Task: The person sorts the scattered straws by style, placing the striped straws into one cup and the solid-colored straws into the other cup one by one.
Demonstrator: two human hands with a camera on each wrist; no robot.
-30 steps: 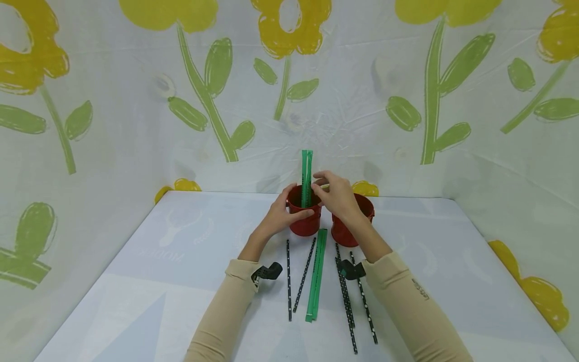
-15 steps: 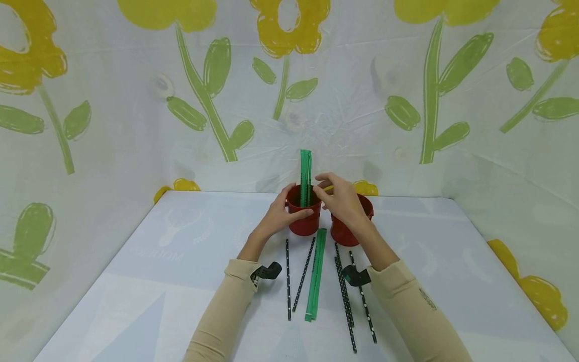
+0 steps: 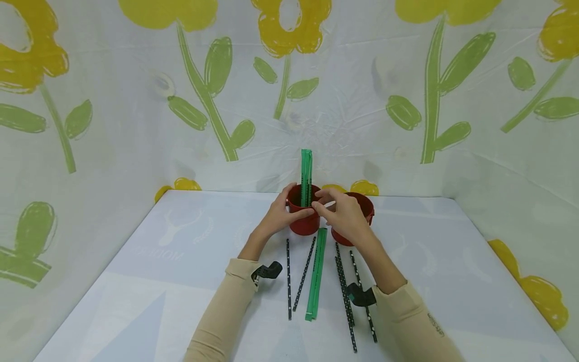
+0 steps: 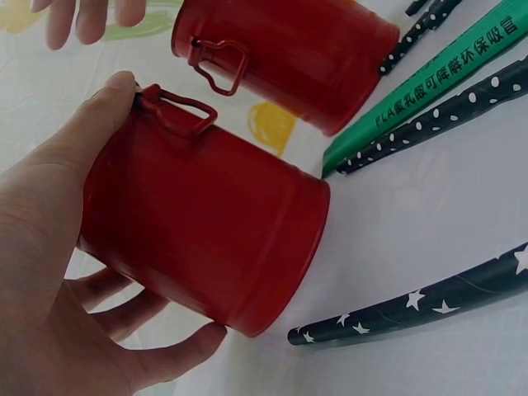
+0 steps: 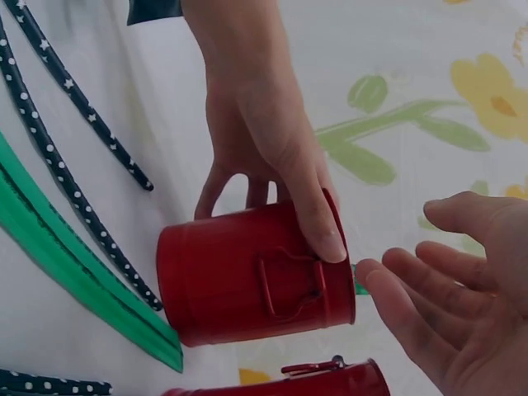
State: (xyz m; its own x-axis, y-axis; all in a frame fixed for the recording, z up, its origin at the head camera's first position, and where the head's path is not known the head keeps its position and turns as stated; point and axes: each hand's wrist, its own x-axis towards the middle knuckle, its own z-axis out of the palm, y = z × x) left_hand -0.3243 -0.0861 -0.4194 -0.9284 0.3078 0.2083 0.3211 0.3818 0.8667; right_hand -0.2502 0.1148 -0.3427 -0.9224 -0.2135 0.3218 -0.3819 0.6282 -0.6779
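My left hand (image 3: 278, 215) grips the left red bucket (image 3: 304, 227) round its side, the thumb along the front near the rim; the left wrist view shows its fingers round the bucket (image 4: 206, 223). Green wrapped straws (image 3: 306, 171) stand upright in that bucket, rising well above the rim. Their lower ends are hidden. Beside the rim on the right hovers my right hand (image 3: 342, 213), fingers loosely bent. In the right wrist view this hand (image 5: 462, 297) shows nothing between fingers and thumb. It partly hides the second red bucket (image 3: 340, 237) in the head view.
Green wrapped straws (image 3: 316, 274) lie on the white table (image 3: 181, 301) in front of the left bucket. Black patterned paper straws lie on both sides: a starred straw (image 3: 289, 281) to the left and several dotted straws (image 3: 346, 296) to the right. A flower-printed sheet (image 3: 344, 110) stands behind.
My right hand has dropped from beside the green straws to the bucket's rim and shifted slightly right, its forearm drawn back. The left hand, bucket and straws stay put.
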